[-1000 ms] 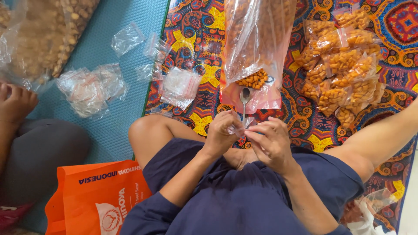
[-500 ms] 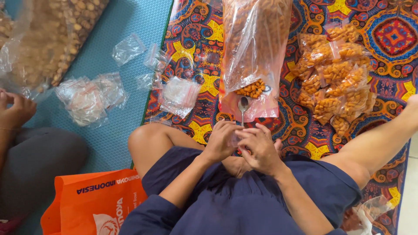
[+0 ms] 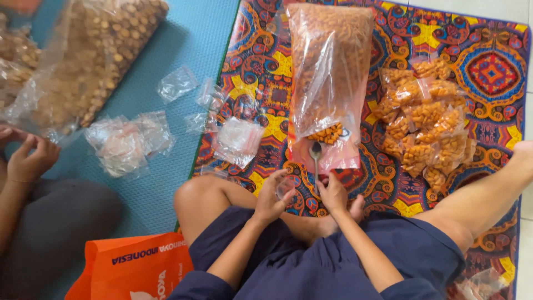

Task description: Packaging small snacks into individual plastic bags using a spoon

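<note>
Head view: my left hand (image 3: 273,195) now pinches a small clear bag (image 3: 286,189) open; my right hand (image 3: 333,191) fingers have closed on the spoon (image 3: 316,158), reaching toward the big snack bag (image 3: 330,78).

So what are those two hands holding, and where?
The right hand pinches the spoon by its handle end; the left hand grips a small clear bag at its mouth.

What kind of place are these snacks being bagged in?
Probably a home floor, not a workshop. The person sits on a patterned mat over pale floor tiles, with a big clear bag of orange snacks and a pile of small filled packets before them, and a spoon.
</note>
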